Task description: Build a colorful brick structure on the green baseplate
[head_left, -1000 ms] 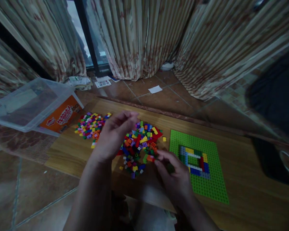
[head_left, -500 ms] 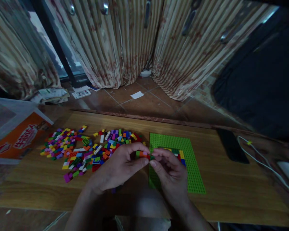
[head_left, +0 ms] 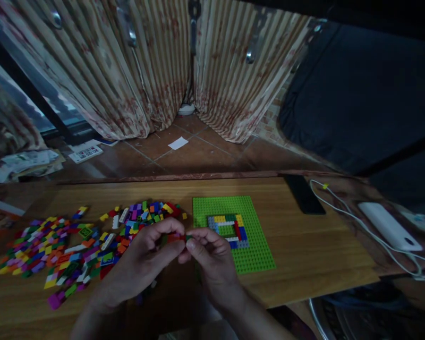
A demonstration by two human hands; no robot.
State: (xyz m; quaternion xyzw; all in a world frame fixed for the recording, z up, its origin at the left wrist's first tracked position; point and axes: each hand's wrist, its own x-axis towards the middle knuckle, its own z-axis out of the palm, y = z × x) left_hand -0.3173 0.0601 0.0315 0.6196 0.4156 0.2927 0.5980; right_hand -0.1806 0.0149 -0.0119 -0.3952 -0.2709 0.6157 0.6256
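Left grip [head_left: 153, 249] and right grip [head_left: 212, 255] pinch small bricks [head_left: 174, 237]; a ring [head_left: 242, 232] is laid on the plate [head_left: 257, 257] to their right, loose pieces [head_left: 61, 259] unplaced to their left.

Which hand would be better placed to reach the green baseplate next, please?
Probably the right hand: it partly overlaps the green baseplate in this view, while the left hand sits farther left, in front of loose bricks. Both hands pinch small bricks, so neither looks free.
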